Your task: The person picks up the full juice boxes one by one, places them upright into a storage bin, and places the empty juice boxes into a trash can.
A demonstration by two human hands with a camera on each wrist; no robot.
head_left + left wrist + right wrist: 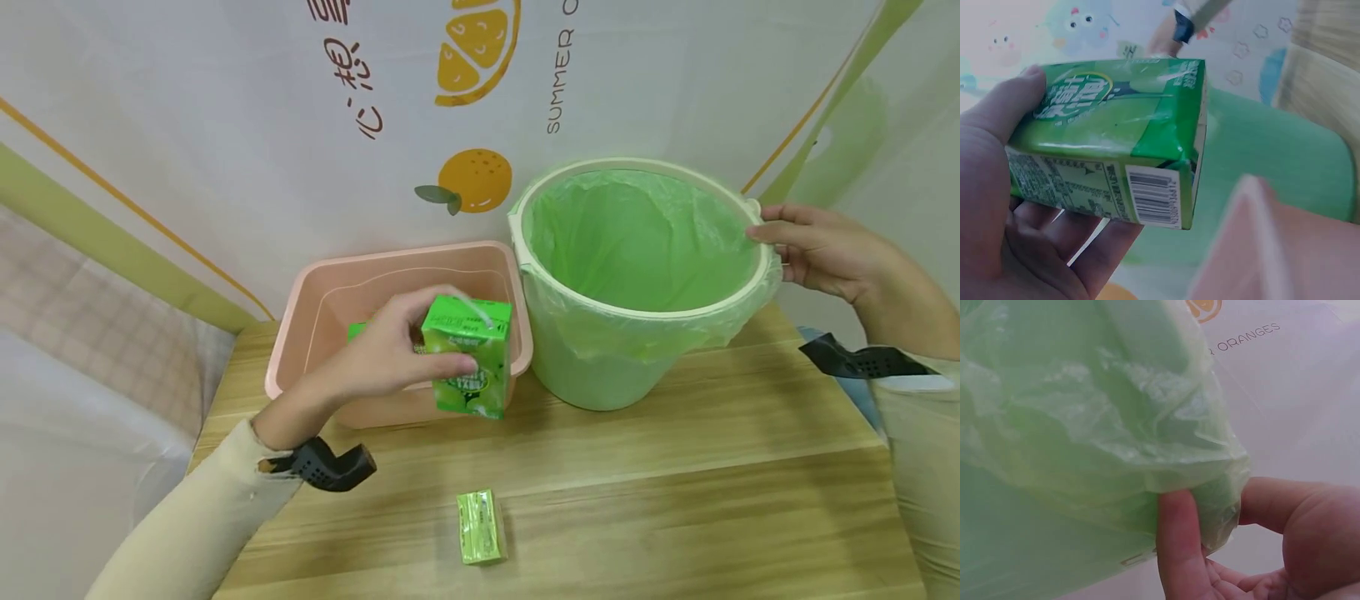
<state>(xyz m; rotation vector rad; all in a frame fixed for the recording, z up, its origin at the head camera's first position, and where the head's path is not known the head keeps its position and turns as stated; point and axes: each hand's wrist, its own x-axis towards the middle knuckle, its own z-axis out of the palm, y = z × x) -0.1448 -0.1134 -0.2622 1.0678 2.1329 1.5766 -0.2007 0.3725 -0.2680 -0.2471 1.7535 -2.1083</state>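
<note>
My left hand (386,350) grips a green juice carton (474,375), thumb on its front and fingers around the far side. A pale straw (476,310) lies along the carton's top. It is held over the front right part of a pink basin (300,333), beside the green trash bin (592,379). In the left wrist view the carton's barcode side (1154,194) shows. My right hand (832,250) pinches the bin's right rim, with the thumb on top. In the right wrist view its fingers press against the thin green bin liner (1085,437).
Part of another green box (356,331) shows inside the basin, behind my left hand. A small shiny yellow-green packet (480,527) lies on the wooden table (675,517) in front. A white curtain (225,125) printed with oranges hangs behind the basin and bin.
</note>
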